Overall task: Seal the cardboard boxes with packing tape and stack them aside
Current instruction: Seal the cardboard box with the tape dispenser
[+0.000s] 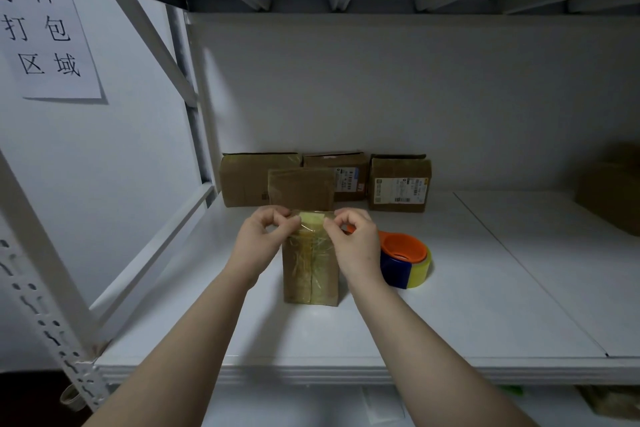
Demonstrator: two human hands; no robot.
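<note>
A small cardboard box (310,274) lies on the white shelf (450,305) in front of me, its top seam covered by wrinkled clear tape. A strip of that tape (311,218) stretches over the box's far end. My left hand (265,236) pinches the strip's left edge and my right hand (353,239) pinches its right edge. A tape dispenser (405,262) with an orange core, blue body and yellowish roll sits just right of the box, partly hidden by my right hand.
Several taped cardboard boxes (400,184) stand in a row against the back wall. Another brown box (613,194) sits at the far right. A shelf post (197,100) and a paper sign (45,28) are on the left.
</note>
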